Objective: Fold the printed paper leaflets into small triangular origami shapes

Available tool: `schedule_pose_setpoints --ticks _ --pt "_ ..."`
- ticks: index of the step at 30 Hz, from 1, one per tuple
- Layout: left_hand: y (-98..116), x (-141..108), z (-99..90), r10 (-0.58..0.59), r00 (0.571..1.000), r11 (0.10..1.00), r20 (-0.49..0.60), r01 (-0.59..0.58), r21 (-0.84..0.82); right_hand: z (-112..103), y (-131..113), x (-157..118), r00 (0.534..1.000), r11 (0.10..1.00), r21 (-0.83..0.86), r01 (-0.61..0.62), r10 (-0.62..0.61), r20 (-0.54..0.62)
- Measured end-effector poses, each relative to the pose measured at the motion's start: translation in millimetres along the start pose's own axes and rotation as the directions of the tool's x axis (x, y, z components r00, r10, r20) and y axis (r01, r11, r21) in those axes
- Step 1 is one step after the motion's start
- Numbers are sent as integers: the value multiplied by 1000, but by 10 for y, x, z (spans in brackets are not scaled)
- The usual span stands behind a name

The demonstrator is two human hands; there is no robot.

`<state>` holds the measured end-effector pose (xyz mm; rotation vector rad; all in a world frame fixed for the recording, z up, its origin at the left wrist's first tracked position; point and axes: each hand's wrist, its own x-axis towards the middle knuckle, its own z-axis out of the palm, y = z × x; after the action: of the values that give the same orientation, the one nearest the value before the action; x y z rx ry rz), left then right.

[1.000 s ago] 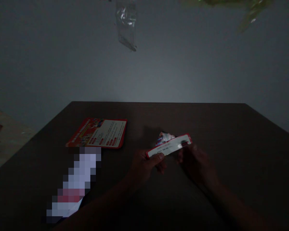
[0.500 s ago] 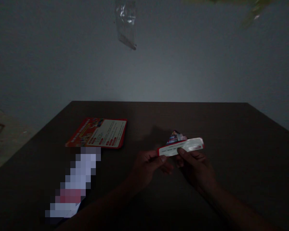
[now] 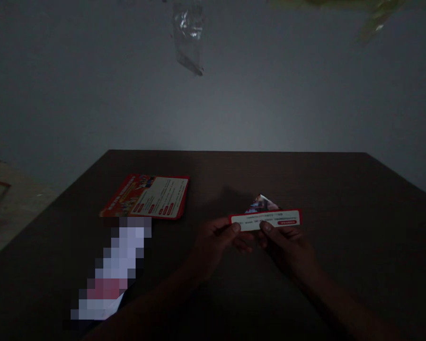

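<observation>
Folded leaflet (image 3: 249,223) over tabletop (image 3: 326,180), 4 o'clock from view centre.
My left hand (image 3: 216,242) pinches its 9 o'clock end, thumb uppermost; my right hand (image 3: 293,248), forearm angling in from 4 o'clock, is closed on its near edge.

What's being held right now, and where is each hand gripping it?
A folded paper: the left hand pinches its left end, and the right hand pinches its near edge around the middle.

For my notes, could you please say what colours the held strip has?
The strip is white, edged in red, in the head view.
</observation>
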<state>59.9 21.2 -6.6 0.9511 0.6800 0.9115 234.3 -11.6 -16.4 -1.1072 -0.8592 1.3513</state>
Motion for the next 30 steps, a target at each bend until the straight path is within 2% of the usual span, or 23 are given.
schedule_pose_setpoints --ticks 2,5,9,18,20,22,24,25,27,28,30 --pt "7 5 -16 29 997 998 -65 -25 64 -14 -3 4 999 1000 0 21 -21 27" --pt "6 16 -46 67 991 992 -114 -54 113 -79 -55 26 999 996 78 32 -29 -28" --pt "0 21 -93 89 989 990 -118 -75 116 -206 -158 66 994 989 141 33 -17 -112" --pt "-20 24 -129 76 995 988 -66 -66 142 -223 -211 50 997 986 165 -32 42 -60" --pt "1 14 -116 98 991 980 -88 -80 184 -227 -198 70 994 988 149 -41 54 -90" --pt "39 -4 -94 152 976 948 -155 -100 301 -241 -184 95 989 992 119 -39 56 -137" --pt "73 -29 -72 257 944 853 -208 -121 508 -262 -174 107 978 999 26 -24 29 -208" --pt "80 -42 -64 313 931 776 -188 -136 616 -275 -172 103 969 998 -59 -10 -5 -247" --pt "68 -69 -58 375 926 591 -49 -198 782 -299 -169 74 939 954 -298 40 -138 -315" --pt "50 -82 -58 383 923 501 46 -250 829 -308 -170 51 916 900 -428 86 -240 -321" --pt "2 -106 -59 368 904 353 217 -351 867 -311 -172 0 860 727 -647 230 -463 -214"
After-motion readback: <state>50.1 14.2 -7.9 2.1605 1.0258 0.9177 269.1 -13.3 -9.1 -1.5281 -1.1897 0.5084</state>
